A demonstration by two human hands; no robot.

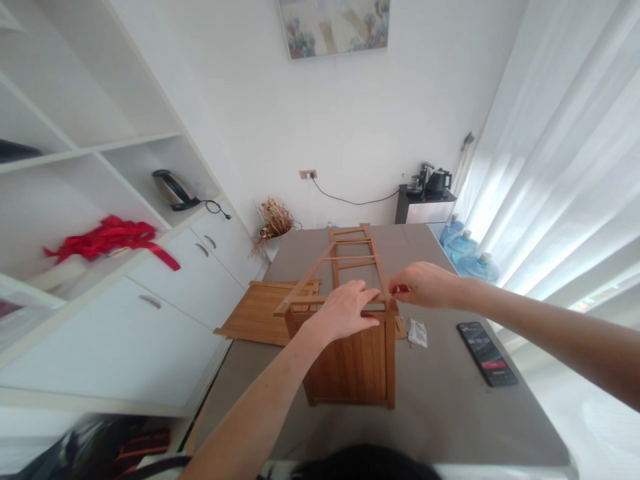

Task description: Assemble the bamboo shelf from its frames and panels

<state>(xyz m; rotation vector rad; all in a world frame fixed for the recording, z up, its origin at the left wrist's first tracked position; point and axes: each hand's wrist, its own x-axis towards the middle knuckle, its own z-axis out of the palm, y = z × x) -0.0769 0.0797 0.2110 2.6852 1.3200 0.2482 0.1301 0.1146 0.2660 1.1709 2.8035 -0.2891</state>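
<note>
Wooden frame (350, 360) under left grip (367, 308), clasped at top rail (311, 301); right grip (396, 291) by its corner (391, 307), hold unclear

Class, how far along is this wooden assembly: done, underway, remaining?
Apparently done: the near panel stands upright beneath the top rail. Underway: the left hand holds that rail; the right hand is at its right end. Probably remaining: the flat panel lying at left, seemingly unattached.
</note>
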